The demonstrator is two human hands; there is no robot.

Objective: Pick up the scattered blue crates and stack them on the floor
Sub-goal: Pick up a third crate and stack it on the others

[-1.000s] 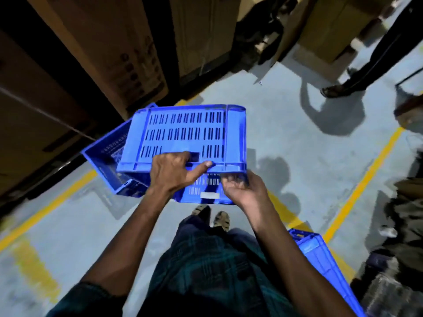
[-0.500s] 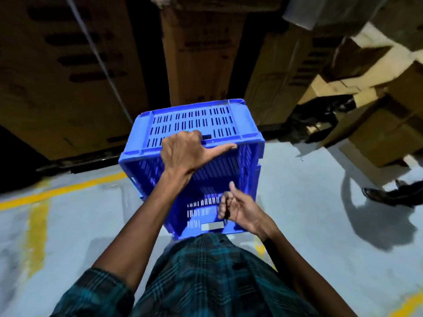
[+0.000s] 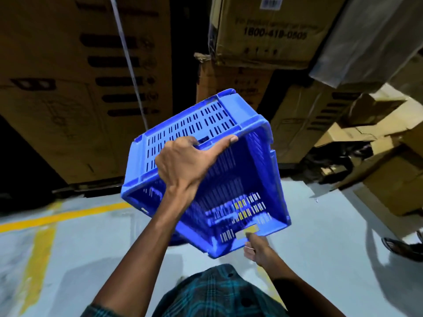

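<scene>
A blue slotted plastic crate [image 3: 231, 179] hangs in the air in front of me, tilted with its open side facing me and to the right. My left hand [image 3: 185, 163] grips its upper rim, fingers over the outside wall and thumb stretched along the edge. My right hand [image 3: 256, 248] touches the crate's lower rim near a small handle slot; whether its fingers grip the rim or only press on it is unclear. No other crate is visible.
Tall stacked cardboard boxes [image 3: 75, 88] stand close ahead and more cardboard boxes [image 3: 389, 175] lie at the right. The grey floor [image 3: 91, 243] has yellow lines [image 3: 57, 216]. Another person's shoe [image 3: 402, 248] is at the right edge.
The view has turned away from the crates on the floor toward the boxes. The crate has tilted and rotated so its opening faces me, and my right hand has slid to its lower rim.
</scene>
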